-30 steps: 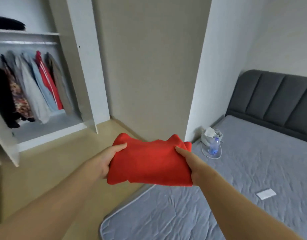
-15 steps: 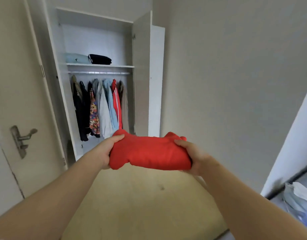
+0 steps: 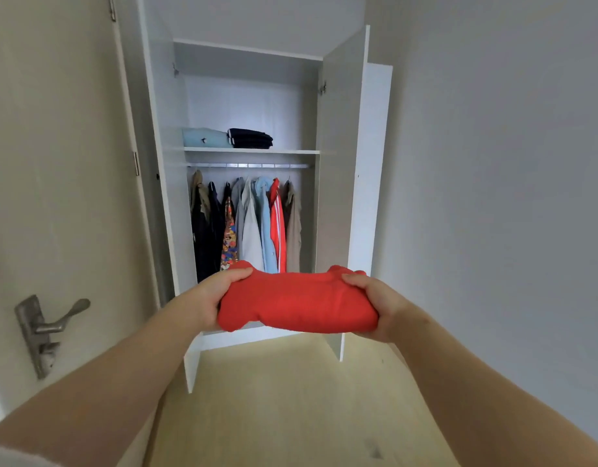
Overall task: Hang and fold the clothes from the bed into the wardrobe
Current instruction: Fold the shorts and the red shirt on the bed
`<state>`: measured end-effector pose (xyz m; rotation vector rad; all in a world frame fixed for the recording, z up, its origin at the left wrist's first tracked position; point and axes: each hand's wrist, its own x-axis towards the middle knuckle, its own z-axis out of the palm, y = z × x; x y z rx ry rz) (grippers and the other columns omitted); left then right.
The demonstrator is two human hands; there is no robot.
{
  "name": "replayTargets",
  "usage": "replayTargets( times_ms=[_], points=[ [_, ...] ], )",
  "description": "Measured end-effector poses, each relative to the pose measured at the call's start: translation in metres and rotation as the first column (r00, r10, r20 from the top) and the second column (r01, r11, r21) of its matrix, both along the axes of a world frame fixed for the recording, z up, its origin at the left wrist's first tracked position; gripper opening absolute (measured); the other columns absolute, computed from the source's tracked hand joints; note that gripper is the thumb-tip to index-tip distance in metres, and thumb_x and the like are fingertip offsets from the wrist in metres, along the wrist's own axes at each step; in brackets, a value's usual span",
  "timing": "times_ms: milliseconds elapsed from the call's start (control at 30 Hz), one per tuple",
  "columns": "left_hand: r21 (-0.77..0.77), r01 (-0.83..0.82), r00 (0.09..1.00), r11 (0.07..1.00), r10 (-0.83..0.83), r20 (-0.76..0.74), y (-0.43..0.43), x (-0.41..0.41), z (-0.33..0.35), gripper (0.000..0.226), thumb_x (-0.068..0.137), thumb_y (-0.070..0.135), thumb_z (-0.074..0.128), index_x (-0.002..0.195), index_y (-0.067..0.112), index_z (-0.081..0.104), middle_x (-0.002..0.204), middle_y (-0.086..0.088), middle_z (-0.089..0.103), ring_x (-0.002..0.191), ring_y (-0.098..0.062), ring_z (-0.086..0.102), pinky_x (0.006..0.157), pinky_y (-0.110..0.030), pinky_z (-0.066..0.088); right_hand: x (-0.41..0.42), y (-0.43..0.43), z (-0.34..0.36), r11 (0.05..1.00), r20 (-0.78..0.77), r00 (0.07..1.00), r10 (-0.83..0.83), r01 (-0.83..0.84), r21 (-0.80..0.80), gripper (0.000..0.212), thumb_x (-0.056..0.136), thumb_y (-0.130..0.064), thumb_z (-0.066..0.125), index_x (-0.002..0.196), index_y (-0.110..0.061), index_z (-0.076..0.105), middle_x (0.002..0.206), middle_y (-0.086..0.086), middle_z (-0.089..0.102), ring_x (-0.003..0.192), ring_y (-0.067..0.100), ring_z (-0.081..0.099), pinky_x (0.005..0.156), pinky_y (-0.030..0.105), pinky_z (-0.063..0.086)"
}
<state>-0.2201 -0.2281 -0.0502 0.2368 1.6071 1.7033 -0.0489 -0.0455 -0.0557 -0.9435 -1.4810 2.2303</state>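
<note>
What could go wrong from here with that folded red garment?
Left hand and right hand grip only the ends of the folded red garment, so its middle might sag and unfold. The shelf sits high, and the dark folded pile lies by the free space; sliding the garment in could knock it.

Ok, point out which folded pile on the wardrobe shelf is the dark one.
The navy folded pile, on the right of the shelf; the pale blue pile lies to its left.
</note>
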Motion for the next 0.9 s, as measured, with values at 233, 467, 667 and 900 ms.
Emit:
replayTargets(
  times_ms=[233, 467, 667, 900],
  points=[
    [0.033, -0.049, 0.999, 0.998, 0.049, 0.010, 0.072, -0.112, 0.015, 0.020, 0.086, 0.028, 0.063, 0.088, 0.008, 0.061, 0.056, -0.010, 0.068, 0.042, -0.022, 0.063, 0.037, -0.026, 0.050, -0.127, 0.078, 0.023, 0.998, 0.020, 0.999, 0.034, -0.035, 0.055, 0.029, 0.080, -0.026, 0.070, 0.104, -0.014, 0.058, 0.087, 0.011, 0.068, 0.071, 0.025, 0.065, 0.048, 0.030, 0.052],
    [0.032, -0.050, 0.998, 0.998, 0.051, -0.024, 0.133, -0.252, 0.020, 0.026, 0.083, 0.031, 0.066, 0.096, 0.009, 0.062, 0.071, -0.010, 0.068, 0.056, -0.023, 0.063, 0.053, -0.027, 0.051, -0.262, 0.133, 0.030, 0.994, -0.016, 0.998, 0.064, -0.062, 0.089, 0.026, 0.085, -0.021, 0.063, 0.109, -0.015, 0.055, 0.084, 0.011, 0.065, 0.070, 0.025, 0.062, 0.046, 0.030, 0.051],
    [0.104, -0.096, 0.992, 0.990, 0.103, -0.066, 0.190, -0.396, 0.057, 0.023, 0.082, 0.028, 0.065, 0.093, 0.008, 0.062, 0.068, -0.010, 0.066, 0.053, -0.023, 0.062, 0.049, -0.025, 0.051, -0.399, 0.187, 0.059, 0.996, -0.167, 0.982, 0.093, -0.092, 0.009, 0.025, 0.086, -0.021, 0.057, 0.110, -0.024, 0.063, 0.076, 0.006, 0.069, 0.059, 0.023, 0.064, 0.044, 0.028, 0.053],
    [0.385, -0.051, 0.999, 0.922, 0.051, 0.009, 0.287, -0.509, 0.083, 0.022, 0.085, 0.032, 0.055, 0.081, 0.013, 0.063, 0.058, -0.008, 0.067, 0.047, -0.023, 0.065, 0.050, -0.039, 0.056, -0.515, 0.272, 0.077, 0.949, -0.567, 0.824, -0.018, -0.165, -0.270, 0.027, 0.082, -0.036, 0.053, 0.091, -0.014, 0.066, 0.081, 0.007, 0.073, 0.064, 0.024, 0.070, 0.065, 0.029, 0.055]
  ],
)
